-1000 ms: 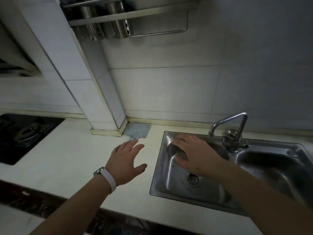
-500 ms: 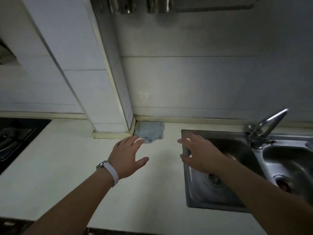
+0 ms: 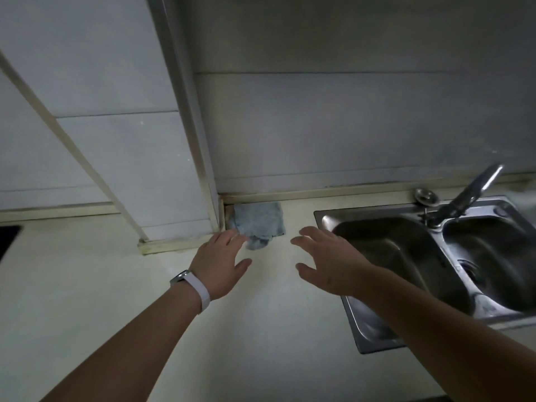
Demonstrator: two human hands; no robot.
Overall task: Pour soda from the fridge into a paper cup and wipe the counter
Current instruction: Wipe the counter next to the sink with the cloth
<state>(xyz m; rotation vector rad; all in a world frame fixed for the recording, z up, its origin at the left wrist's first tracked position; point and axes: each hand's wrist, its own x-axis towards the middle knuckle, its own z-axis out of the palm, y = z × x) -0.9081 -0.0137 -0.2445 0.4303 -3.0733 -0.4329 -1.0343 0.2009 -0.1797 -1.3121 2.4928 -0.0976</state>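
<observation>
— Hidden or cut off?
— Tap (image 3: 475,190) blurred, top end hard to make out. Stove (image 3: 7,239) only a dark corner at the left edge. Right basin of the sink (image 3: 342,216) cut by the frame edge, near rim covered by the right forearm. Small round metal thing behind the sink, cannot tell what. No cup, no soda in view.

— And the cloth?
— Cloth (image 3: 259,223) blue-grey, crumpled, lying on the surface (image 3: 87,271) in the corner where the pillar (image 3: 174,169) meets the wall, left of the sink.

— Hands?
— Left hand (image 3: 220,265), white band (image 3: 197,288) on the wrist, fingers (image 3: 232,237) straight and together, tips just at the cloth's near edge; touching or not, cannot tell. Right hand (image 3: 330,265) above the surface, fingers spread, holding nothing, near the cloth but apart.

— Different from before?
— Rack on the wall gone from view. Right hand off the basin, now left of it. Left fingers closer to the cloth.
</observation>
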